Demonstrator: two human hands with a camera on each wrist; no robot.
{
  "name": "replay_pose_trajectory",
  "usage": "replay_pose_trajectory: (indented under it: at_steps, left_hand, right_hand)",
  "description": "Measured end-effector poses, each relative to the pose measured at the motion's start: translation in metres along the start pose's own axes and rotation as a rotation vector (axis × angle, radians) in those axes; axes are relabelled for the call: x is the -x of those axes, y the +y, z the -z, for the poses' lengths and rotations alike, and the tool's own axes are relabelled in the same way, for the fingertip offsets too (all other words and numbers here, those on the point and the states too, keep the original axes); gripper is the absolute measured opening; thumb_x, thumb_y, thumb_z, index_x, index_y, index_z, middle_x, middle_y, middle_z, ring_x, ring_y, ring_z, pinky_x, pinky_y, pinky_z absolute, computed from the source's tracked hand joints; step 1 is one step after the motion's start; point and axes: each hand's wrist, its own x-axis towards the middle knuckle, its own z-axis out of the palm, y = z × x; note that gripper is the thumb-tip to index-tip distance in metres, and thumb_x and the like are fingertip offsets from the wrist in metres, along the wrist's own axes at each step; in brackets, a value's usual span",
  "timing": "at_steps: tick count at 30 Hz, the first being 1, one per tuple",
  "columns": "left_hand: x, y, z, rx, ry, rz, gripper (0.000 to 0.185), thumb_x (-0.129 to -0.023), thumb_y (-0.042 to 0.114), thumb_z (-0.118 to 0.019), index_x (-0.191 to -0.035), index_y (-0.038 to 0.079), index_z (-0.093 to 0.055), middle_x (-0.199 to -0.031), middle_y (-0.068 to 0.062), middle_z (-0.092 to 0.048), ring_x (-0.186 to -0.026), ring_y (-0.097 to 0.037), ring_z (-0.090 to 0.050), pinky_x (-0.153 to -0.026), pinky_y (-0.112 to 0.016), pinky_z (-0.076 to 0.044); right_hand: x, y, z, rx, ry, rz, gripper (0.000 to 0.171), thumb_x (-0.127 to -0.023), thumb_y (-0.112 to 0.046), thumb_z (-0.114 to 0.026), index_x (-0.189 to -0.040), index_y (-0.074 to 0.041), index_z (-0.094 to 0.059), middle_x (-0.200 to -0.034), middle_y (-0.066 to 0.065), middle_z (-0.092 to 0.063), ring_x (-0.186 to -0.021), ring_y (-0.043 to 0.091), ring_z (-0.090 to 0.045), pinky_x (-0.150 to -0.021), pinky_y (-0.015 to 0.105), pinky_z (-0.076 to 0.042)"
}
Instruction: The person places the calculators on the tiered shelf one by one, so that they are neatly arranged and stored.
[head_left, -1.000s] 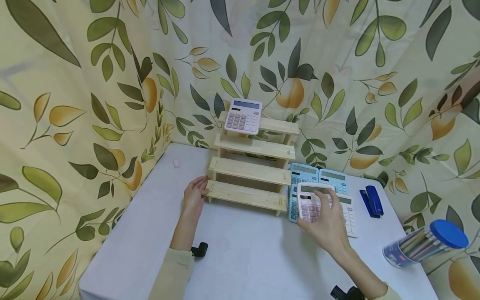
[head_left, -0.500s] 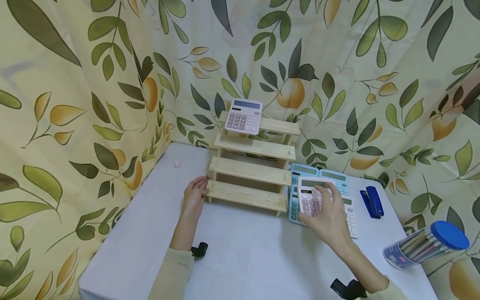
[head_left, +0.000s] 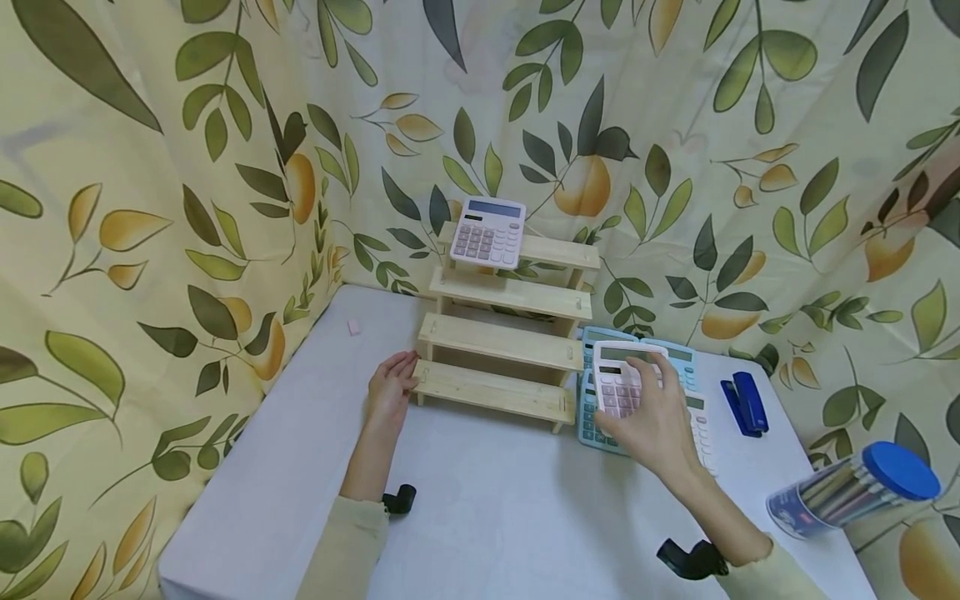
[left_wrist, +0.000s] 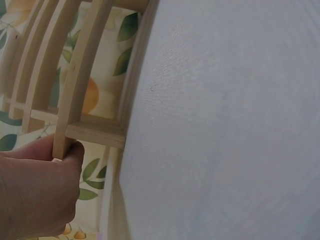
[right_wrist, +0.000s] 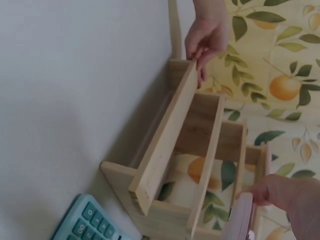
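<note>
Right hand (head_left: 660,421) grips pink calculator (head_left: 621,381), lifted above blue calculators (head_left: 600,429) beneath it. Left hand (head_left: 390,392), fingers curled, touches wooden tiered shelf (head_left: 498,342) end. Blue stapler (head_left: 742,402) right of right hand.

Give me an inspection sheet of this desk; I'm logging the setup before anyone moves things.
Surface: white table, bare in front.
Job's things: pink calculator lifted in the right hand; another pink calculator on the top step of the wooden rack.
Clutter: blue calculators, white calculator, blue stapler, tub of pens lying on its side, small pink eraser.
Hands: left hand holds the rack's lowest step.
Cables: nothing seen.
Surroundings: leaf-print curtain on all sides.
</note>
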Motion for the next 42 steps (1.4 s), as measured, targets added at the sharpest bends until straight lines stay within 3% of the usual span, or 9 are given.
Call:
replay_pose_trajectory:
  at_steps: [20,27,34,42]
  left_hand:
    - [0.003,0.003,-0.001,0.012,-0.014,-0.004,0.066,-0.087,-0.031,-0.044,-0.15,-0.014,-0.032,-0.155,-0.031,-0.043,-0.149,-0.035,-0.041,-0.12,-0.037,-0.04]
    - [0.002,0.002,-0.001,0.009,0.0,0.003,0.067,-0.087,-0.031,-0.043,-0.15,-0.013,-0.032,-0.154,-0.031,-0.044,-0.149,-0.035,-0.042,-0.119,-0.037,-0.04]
    - [0.0,0.001,-0.001,-0.002,0.011,0.002,0.064,-0.086,-0.031,-0.043,-0.147,-0.013,-0.036,-0.153,-0.032,-0.045,-0.148,-0.035,-0.043,-0.117,-0.037,-0.043]
    - [-0.002,0.001,0.0,-0.002,0.013,0.004,0.064,-0.086,-0.031,-0.044,-0.147,-0.012,-0.036,-0.153,-0.031,-0.046,-0.147,-0.034,-0.044,-0.113,-0.033,-0.046]
  right_hand:
    - [-0.025,-0.019,0.007,-0.026,0.061,0.062,0.098,-0.071,-0.023,-0.089,-0.153,0.002,-0.04,-0.161,0.029,-0.032,-0.137,0.054,-0.038,-0.105,0.078,-0.036]
    - [-0.032,-0.028,0.006,-0.033,0.061,0.077,0.102,-0.072,-0.022,-0.091,-0.155,0.001,-0.038,-0.161,0.028,-0.032,-0.131,0.052,-0.041,-0.099,0.074,-0.042]
    - [-0.04,-0.037,0.008,-0.032,0.06,0.084,0.102,-0.073,-0.024,-0.091,-0.155,0.002,-0.037,-0.162,0.028,-0.031,-0.138,0.053,-0.038,-0.107,0.076,-0.037]
    - [-0.056,-0.041,0.009,-0.036,0.086,0.105,0.099,-0.075,-0.023,-0.088,-0.155,0.001,-0.037,-0.158,0.029,-0.037,-0.125,0.048,-0.046,-0.099,0.069,-0.045]
